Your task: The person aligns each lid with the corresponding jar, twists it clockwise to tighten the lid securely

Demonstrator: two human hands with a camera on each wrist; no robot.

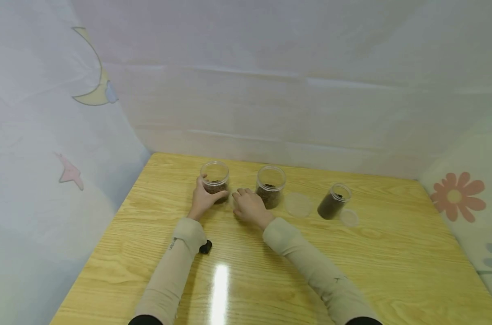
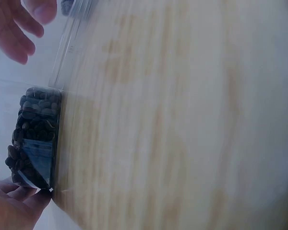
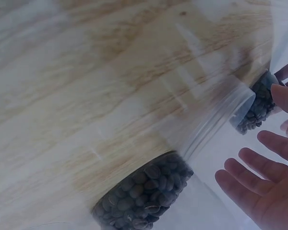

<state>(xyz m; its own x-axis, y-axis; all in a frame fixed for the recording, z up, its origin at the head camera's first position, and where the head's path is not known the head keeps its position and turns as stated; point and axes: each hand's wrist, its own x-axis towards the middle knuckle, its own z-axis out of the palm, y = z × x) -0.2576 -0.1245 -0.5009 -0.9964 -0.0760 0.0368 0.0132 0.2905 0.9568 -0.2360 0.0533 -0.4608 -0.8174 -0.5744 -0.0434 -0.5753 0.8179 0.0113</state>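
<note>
At the left stands a clear jar (image 1: pixel 215 183) partly filled with coffee beans, its top uncovered. My left hand (image 1: pixel 205 197) grips it around the side, thumb across the front; the left wrist view shows fingers against the bean-filled jar (image 2: pixel 36 139). My right hand (image 1: pixel 250 206) is low over the table between this jar and a second open bean jar (image 1: pixel 269 194). In the right wrist view, the right hand's fingers (image 3: pixel 245 187) are spread, nothing visible held in them. A pale, thin edge (image 1: pixel 234 199), perhaps a clear lid, shows beside its fingertips.
Right of the second jar lies a clear round lid (image 1: pixel 299 205). Farther right, a narrower open jar (image 1: pixel 332 205) of dark contents stands beside a small lid (image 1: pixel 349 218). A black object (image 1: pixel 206 247) is by the left sleeve. Cloth walls (image 1: pixel 270 113) border the table.
</note>
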